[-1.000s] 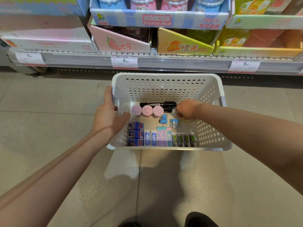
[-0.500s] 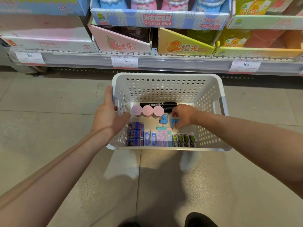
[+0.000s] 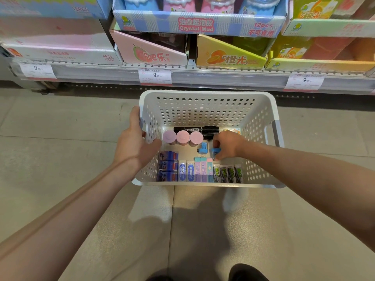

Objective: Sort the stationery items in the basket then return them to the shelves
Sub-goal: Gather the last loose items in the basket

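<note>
A white perforated basket (image 3: 207, 107) sits on the floor before the shelf. My left hand (image 3: 135, 147) grips its left wall. Inside, my right hand (image 3: 227, 146) pinches a small blue sharpener (image 3: 216, 151). A second blue sharpener (image 3: 203, 148) lies just to its left. Three pink round-capped tubes (image 3: 183, 137) stand in a row in front of black markers (image 3: 195, 129). Along the near wall stand dark blue boxes (image 3: 168, 166), white-and-blue erasers (image 3: 187, 172), pastel erasers (image 3: 203, 169) and green-black erasers (image 3: 227, 173).
A low shelf (image 3: 203, 75) with price tags runs across the back, holding display boxes, among them a Crystal Mud box (image 3: 199, 24). Tiled floor surrounds the basket. A dark shoe tip (image 3: 247, 272) shows at the bottom edge.
My right hand moved from the basket's back right toward the middle and closed its fingers on the right blue sharpener. My left hand stayed on the basket wall.
</note>
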